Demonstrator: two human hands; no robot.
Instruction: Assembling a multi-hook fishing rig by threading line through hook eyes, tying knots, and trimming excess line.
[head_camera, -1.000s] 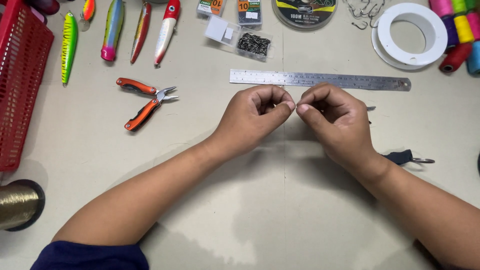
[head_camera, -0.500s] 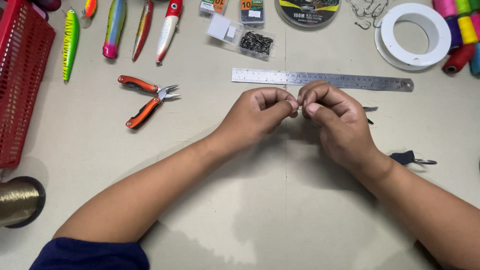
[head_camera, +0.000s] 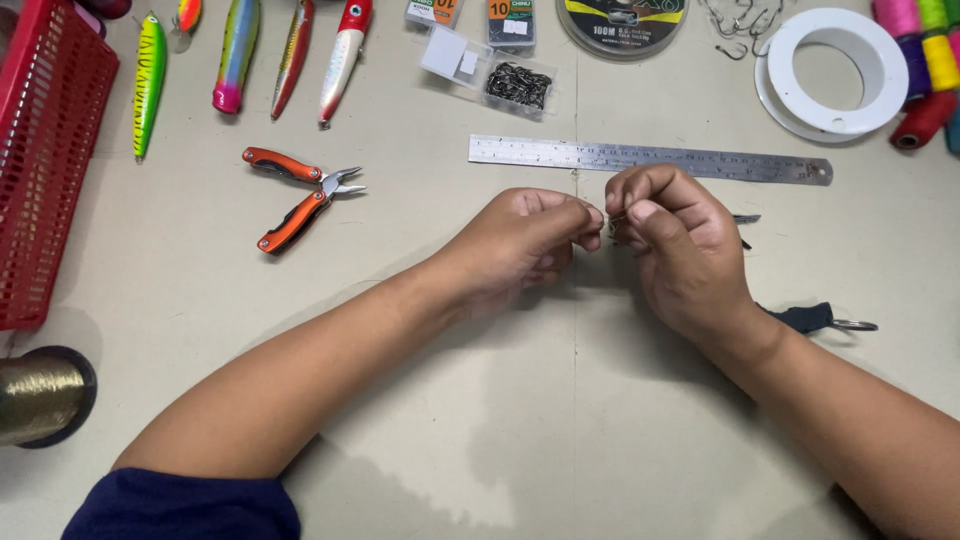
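While we pinch a tiny dark metal hook (head_camera: 612, 222) between the fingertips of our left hand (head_camera: 520, 245) and right hand (head_camera: 675, 245), just above the pale surface (head_camera: 560, 420) below the steel ruler (head_camera: 650, 158), a slip could prick a finger or drop it.
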